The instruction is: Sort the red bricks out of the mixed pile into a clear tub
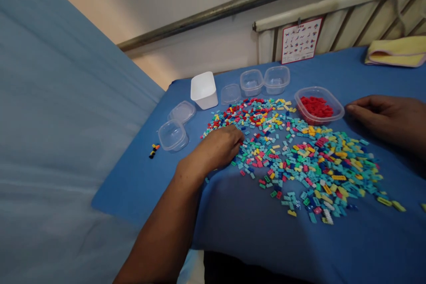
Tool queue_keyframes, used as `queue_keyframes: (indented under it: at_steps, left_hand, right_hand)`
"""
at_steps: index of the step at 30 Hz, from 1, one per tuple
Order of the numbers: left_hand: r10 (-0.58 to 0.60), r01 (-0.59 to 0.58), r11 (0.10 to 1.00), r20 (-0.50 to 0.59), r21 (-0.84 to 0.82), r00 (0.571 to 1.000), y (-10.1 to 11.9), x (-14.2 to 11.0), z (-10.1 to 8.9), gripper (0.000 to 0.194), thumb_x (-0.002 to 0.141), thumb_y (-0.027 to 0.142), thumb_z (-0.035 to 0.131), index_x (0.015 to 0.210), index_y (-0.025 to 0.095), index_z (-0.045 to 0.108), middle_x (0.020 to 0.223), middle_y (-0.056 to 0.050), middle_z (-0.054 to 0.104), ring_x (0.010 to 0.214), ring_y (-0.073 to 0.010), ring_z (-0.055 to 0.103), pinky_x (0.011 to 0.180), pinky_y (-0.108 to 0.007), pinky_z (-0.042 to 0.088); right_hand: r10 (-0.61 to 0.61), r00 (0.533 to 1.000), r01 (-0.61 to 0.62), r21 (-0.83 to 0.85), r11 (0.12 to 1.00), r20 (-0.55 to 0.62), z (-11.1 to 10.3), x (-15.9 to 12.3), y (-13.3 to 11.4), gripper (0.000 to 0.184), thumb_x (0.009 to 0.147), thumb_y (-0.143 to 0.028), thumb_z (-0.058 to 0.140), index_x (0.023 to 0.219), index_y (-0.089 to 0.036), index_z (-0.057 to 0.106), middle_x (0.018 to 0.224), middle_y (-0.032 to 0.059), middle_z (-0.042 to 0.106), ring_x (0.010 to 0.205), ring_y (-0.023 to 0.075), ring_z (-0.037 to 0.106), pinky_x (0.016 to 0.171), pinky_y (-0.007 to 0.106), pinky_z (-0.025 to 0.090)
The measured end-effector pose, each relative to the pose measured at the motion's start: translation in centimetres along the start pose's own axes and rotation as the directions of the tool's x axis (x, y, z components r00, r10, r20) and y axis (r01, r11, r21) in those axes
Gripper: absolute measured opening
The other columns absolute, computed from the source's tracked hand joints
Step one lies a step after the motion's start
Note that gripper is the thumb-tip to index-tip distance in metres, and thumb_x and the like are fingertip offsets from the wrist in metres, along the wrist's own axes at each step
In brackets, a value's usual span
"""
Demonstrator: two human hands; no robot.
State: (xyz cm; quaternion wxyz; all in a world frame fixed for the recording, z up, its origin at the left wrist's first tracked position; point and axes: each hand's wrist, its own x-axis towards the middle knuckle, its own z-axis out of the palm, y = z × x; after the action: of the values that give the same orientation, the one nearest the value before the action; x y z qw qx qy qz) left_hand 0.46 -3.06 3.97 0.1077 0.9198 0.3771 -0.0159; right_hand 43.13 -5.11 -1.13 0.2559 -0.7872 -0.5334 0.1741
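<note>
Little plastic bricks (299, 168), mostly turquoise with yellow, pink, green and dark blue, lie scattered in loose heaps across the blue surface (253, 226); red ones gather toward the far edge. The left hand (223, 145) is curled down among them, hiding a patch; I can't tell whether it grips any. The right hand (392, 117), bent-fingered, rests just beside a clear tub (337, 114) of red bricks (316, 106); its grip I can't make out either. Behind stands a white container (203, 91).
</note>
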Motion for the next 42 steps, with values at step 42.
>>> queue_keyframes:
  at_steps: [42]
  left_hand:
    - [-0.152,0.018,0.672,-0.114,-0.740,0.982,4.0,6.3,-3.1,0.019,0.092,0.030,0.074,0.105,0.015,0.077,0.088,-0.003,0.074,0.076,-0.0128,0.063,0.070,-0.028,0.050]
  right_hand:
    - [-0.184,0.983,0.184,0.024,0.983,-0.014,0.9,1.7,2.3,0.049,0.092,-0.062,0.060,0.106,-0.022,0.084,0.093,0.0083,0.084,0.085,0.0280,0.073,0.075,0.039,0.048]
